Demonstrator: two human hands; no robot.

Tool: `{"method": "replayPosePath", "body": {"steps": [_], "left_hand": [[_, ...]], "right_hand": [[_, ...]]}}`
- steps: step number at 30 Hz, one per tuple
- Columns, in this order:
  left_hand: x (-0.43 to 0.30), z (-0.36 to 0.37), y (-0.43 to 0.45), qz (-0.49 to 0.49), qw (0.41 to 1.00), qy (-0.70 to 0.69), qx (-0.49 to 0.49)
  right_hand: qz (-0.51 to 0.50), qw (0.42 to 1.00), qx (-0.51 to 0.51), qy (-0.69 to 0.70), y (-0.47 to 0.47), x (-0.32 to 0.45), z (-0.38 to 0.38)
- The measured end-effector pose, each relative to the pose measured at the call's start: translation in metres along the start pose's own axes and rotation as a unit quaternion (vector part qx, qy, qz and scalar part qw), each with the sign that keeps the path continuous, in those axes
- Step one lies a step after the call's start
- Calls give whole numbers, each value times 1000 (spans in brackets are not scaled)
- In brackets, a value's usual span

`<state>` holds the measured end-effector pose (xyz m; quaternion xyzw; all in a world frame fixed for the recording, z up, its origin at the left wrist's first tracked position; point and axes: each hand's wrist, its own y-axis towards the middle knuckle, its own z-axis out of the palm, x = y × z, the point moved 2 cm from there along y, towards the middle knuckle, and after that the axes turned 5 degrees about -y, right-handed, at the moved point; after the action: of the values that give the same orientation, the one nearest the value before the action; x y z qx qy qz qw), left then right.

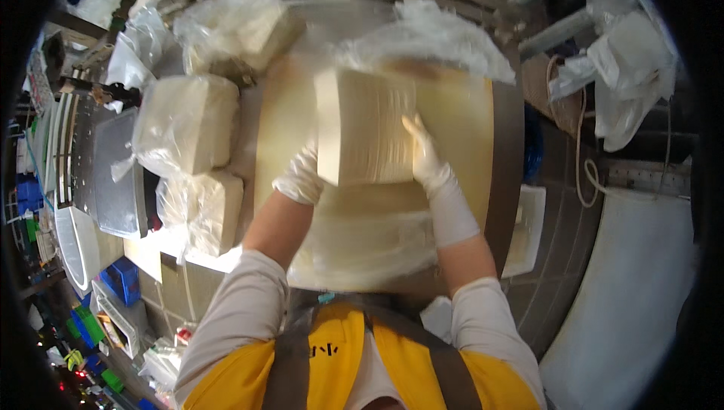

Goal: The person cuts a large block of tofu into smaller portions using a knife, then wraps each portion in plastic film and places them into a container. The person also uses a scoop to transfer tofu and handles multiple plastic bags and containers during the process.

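Observation:
Between my two gloved hands is a thick stack of thin cream-coloured sheets [376, 130], which look like bean-curd or dough sheets. My left hand [301, 177] grips its left side, and the fingers are hidden behind the stack. On the opposite side, my right hand [425, 155] presses against the layered edge, thumb raised and fingers partly hidden. Below the stack is a yellowish board [461, 195]. I cannot tell whether the stack touches the board or is lifted off it. A clear plastic bag [367, 249] lies flat on the board's near part.
Left of the board sit bagged pale blocks [186, 121], with another bagged block [243, 31] behind them. Crumpled plastic film [435, 39] covers the far right. A grey lidded box [120, 175] stands further left. A white tray [526, 232] is at the right, below table height.

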<state>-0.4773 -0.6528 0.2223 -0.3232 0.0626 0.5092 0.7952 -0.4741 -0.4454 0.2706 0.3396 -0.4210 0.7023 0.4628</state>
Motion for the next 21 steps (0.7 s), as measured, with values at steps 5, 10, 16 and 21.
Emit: {"method": "replayPosePath", "body": {"steps": [5, 10, 16, 21], "left_hand": [[5, -5, -27, -51, 998, 39, -12], [45, -20, -137, -116, 992, 33, -27], [146, -14, -270, -121, 987, -69, -83], [185, 5, -290, -79, 984, -136, -83]], "right_hand": [[-4, 993, 8, -120, -29, 3, 19], [66, 990, 113, 57, -109, 31, 43], [180, 970, 147, -73, -220, 50, 55], [291, 950, 115, -3, -245, 25, 40]]}}
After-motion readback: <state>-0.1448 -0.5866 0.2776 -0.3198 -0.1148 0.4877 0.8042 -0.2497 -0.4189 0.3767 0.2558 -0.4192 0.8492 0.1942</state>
